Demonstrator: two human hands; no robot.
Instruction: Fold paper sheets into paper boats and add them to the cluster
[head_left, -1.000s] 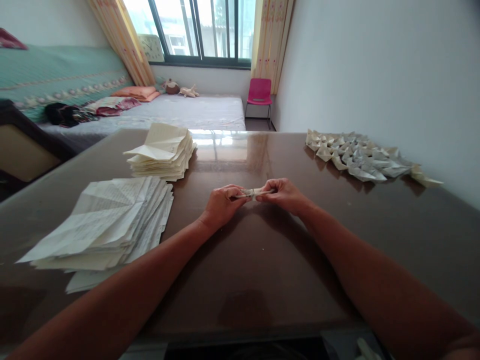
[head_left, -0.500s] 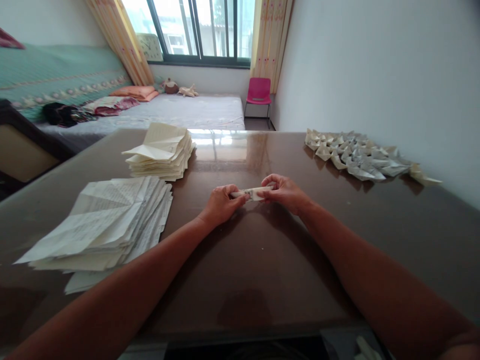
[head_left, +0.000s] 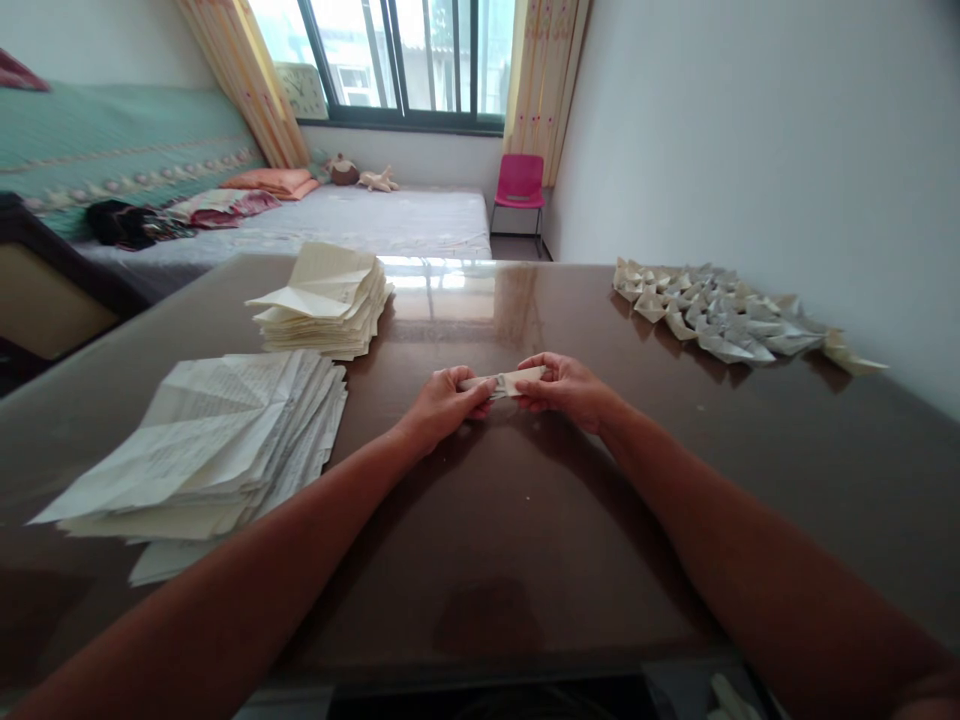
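Note:
A small folded piece of paper [head_left: 517, 380], narrow and cream-white, is held between my two hands over the middle of the table. My left hand [head_left: 448, 402] pinches its left end, thumb on top and fingers underneath. On the other end, my right hand [head_left: 566, 390] closes its thumb and fingers. The fingers cover both ends, so the full shape of the fold is hidden. Many folded paper boats [head_left: 720, 310] sit in a cluster at the far right of the table.
Left of my arm lies a pile of creased white sheets [head_left: 217, 430], with a stack of cream sheets [head_left: 322, 300] behind it. The glossy brown table [head_left: 510, 560] reflects the window. Beyond it are a bed [head_left: 405, 220] and a pink chair [head_left: 520, 182]; a wall rises at right.
Both hands keep hold of the folded paper in nearly the same spot. The fingers have shifted slightly on it, and the paper's visible middle has changed a little.

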